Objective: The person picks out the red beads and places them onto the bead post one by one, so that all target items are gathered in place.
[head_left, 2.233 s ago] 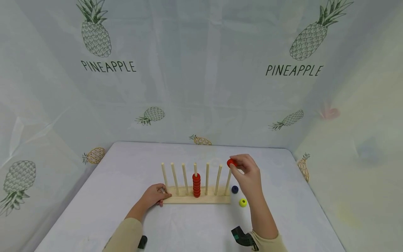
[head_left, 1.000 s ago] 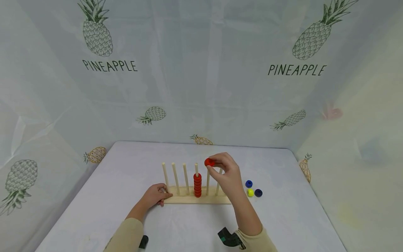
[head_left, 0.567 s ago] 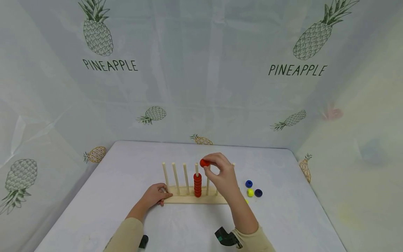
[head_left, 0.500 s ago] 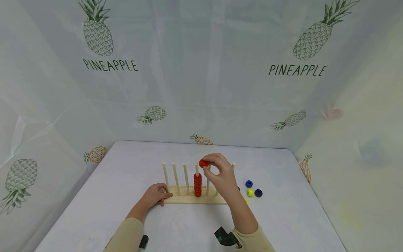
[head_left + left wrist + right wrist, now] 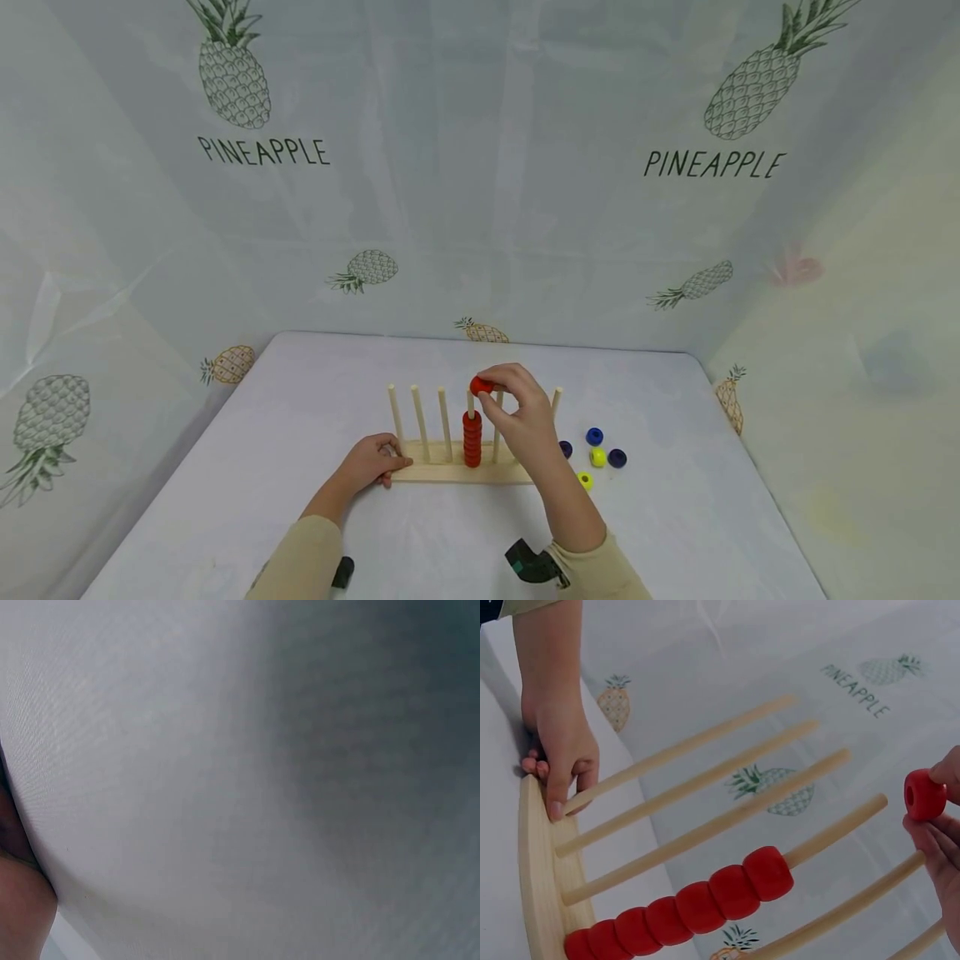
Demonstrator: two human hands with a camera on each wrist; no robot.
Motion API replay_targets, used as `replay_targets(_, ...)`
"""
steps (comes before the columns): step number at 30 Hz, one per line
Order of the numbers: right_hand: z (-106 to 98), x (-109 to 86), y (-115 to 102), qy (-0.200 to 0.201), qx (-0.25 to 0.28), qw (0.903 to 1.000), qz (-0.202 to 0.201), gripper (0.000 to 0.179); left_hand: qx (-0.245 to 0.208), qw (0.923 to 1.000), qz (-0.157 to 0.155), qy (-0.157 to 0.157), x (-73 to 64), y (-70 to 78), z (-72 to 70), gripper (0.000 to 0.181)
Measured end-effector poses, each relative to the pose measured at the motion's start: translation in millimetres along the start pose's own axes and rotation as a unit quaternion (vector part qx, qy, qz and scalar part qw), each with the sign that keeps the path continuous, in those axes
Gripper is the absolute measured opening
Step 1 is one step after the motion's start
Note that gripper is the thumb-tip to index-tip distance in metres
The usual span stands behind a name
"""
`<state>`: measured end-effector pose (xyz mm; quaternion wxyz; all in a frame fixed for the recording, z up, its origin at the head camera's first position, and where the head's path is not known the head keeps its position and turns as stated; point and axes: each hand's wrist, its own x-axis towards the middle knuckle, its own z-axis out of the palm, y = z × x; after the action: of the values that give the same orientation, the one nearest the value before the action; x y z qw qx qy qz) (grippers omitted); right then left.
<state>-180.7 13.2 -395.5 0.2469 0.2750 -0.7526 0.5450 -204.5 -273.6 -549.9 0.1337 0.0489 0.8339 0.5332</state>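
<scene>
A light wooden peg rack stands on the table, its upright pegs in a row. Several red beads are stacked on the middle peg, whose bare top shows above them. My left hand grips the rack's left end, thumb on top of the base. Between thumb and fingers my right hand pinches one more red bead. This bead is just off the tip of the stacked peg, its hole facing the peg in the right wrist view. The left wrist view shows mostly blurred white surface.
Right of the rack lie loose beads: a blue bead, two dark blue ones and two yellow beads. The white table is backed by a pineapple-print sheet. Bare pegs flank the stack.
My right hand has carried the red bead leftward from the right end peg to the stacked middle peg. The left hand stays on the rack's end.
</scene>
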Motion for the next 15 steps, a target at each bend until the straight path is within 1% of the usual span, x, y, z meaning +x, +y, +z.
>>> replay_targets(5, 3.6, -1.8, 5.6, 0.016, -0.017, 0.9996, -0.013, 0.023, -0.005, 1.0, -0.002, 0.0, 2.4, -1.9, 0.3, 0.023)
replay_targets(10, 8.0, -2.0, 8.8, 0.03, -0.056, 0.9974, -0.034, 0.021, -0.005, 1.0, -0.006, 0.003, 3.1, -3.1, 0.8, 0.023)
replay_targets(15, 12.7, -1.5, 7.2, 0.045, -0.095, 0.9932, -0.05, 0.02, -0.004, 0.9999, -0.012, 0.006, 2.1, -1.9, 0.8, 0.023)
